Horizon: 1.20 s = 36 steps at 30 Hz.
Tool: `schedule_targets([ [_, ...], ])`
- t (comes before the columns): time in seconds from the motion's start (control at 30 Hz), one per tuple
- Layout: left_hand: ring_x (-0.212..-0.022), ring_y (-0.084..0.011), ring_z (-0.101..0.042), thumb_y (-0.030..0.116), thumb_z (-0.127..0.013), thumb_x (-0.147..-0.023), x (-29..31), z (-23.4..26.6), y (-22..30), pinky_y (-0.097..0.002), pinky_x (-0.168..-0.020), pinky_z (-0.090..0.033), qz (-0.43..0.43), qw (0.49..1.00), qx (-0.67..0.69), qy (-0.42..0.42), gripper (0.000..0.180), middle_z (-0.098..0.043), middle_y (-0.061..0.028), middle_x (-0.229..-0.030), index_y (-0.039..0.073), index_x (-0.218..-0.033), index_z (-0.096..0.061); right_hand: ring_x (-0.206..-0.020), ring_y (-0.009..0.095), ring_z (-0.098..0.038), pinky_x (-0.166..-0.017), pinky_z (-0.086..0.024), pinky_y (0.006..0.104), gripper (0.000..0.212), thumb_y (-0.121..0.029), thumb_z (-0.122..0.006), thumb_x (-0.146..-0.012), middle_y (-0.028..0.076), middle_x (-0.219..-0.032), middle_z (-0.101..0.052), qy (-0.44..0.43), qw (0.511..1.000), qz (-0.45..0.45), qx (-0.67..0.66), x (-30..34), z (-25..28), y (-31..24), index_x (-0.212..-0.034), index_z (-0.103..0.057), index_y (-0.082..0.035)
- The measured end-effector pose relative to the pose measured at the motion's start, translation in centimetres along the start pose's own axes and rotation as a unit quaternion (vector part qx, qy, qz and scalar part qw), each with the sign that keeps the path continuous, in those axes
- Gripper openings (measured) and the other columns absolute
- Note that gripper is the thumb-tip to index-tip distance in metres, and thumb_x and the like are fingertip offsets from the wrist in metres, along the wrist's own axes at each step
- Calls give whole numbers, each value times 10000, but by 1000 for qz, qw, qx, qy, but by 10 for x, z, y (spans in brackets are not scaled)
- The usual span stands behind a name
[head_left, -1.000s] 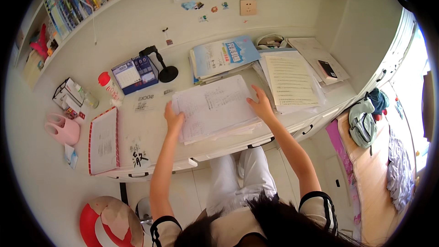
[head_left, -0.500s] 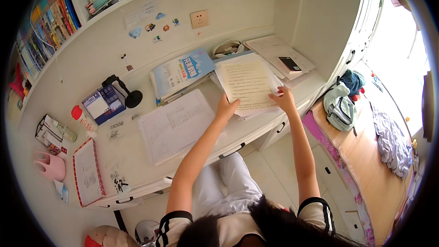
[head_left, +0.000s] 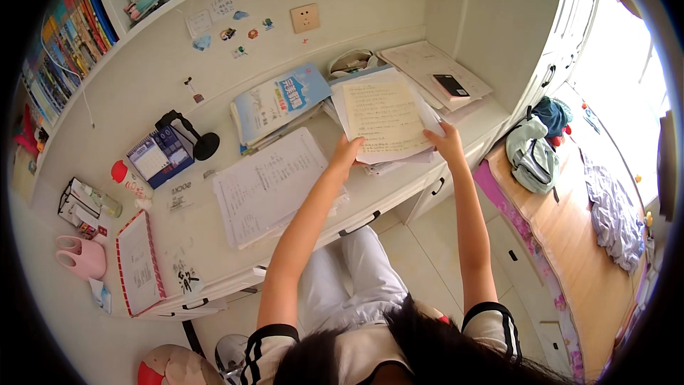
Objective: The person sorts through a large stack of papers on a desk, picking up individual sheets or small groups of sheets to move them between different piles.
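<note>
A stack of loose papers with a cream handwritten sheet (head_left: pixel 385 115) on top lies tilted toward me on the right half of the desk. My left hand (head_left: pixel 347 151) is closed on the stack's near left edge, thumb on top and fingers underneath, out of sight. On the near right edge, my right hand (head_left: pixel 447 141) grips the same stack, its thumb lying over the sheets. Left of my left forearm rests another pile of written white papers (head_left: pixel 267 178). Behind it are blue-covered books (head_left: pixel 278 103).
A black phone-like object (head_left: pixel 451 87) lies on papers at the back right, near an open pouch (head_left: pixel 353 62). To the left stand a black lamp (head_left: pixel 205 145), a desk calendar (head_left: pixel 160 160) and a red-edged board (head_left: pixel 140 264). A grey-green backpack (head_left: pixel 532 155) sits beyond the desk's right side.
My right hand has shifted from pinching the sheet's corner to gripping the stack's right edge with its thumb on top. My left hand keeps its hold. The whole view has shifted slightly.
</note>
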<state>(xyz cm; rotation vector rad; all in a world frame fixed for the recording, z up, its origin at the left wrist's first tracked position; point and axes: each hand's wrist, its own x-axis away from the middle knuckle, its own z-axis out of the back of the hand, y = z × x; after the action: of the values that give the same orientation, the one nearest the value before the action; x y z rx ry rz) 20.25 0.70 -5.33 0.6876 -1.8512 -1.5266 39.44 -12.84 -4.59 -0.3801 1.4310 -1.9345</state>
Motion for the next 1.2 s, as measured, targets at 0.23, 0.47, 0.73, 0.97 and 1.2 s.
schedule_targets([
  [0.23, -626, -166, -556, 215, -477, -750, 0, 14, 18, -272, -462, -468, 6, 958, -283, -44, 261, -559, -95, -753, -15, -873, -479, -653, 153, -551, -568, -450, 231, 347, -223, -585, -700, 114, -760, -559, -8, 986, -97, -137, 26, 8, -12, -912, -513, 43],
  [0.47, -660, -156, -557, 204, -448, -788, 7, -8, 13, -243, -574, -473, 55, 978, 174, -98, 235, -561, -95, -802, 26, -937, -479, -846, 277, -535, -727, -459, 320, 454, -230, -489, -764, 200, -984, -489, -159, 847, -162, -481, 49, -32, -44, -1094, -349, 49],
  [0.73, -1069, -268, -391, 551, -276, -776, 30, 8, 13, -380, -909, -299, 37, 945, 303, -114, 667, -436, -184, -1096, 5, -1155, -331, -981, 261, -444, -828, -378, 350, 410, 2, -467, -712, 180, -1077, -426, -74, 856, -116, -498, 48, -31, -7, -1094, -336, 73],
  [0.97, -1136, -268, -306, 622, -264, -732, 66, 120, 44, -381, -930, -242, -18, 908, 389, -152, 814, -378, -141, -1187, -40, -1205, -243, -871, 247, -529, -727, -460, 321, 433, -3, -516, -672, 180, -1000, -493, -222, 840, -170, -466, 57, -21, -11, -1077, -379, 69],
  [1.2, -999, -199, -458, 304, -527, -753, 112, 216, 52, -319, -830, -371, 3, 1000, -19, -1, 544, -459, -106, -1109, 2, -1166, -341, -868, 202, -525, -734, -433, 304, 397, -46, -568, -673, 122, -964, -529, -349, 869, -99, -335, 55, -96, -58, -1041, -440, 28],
])
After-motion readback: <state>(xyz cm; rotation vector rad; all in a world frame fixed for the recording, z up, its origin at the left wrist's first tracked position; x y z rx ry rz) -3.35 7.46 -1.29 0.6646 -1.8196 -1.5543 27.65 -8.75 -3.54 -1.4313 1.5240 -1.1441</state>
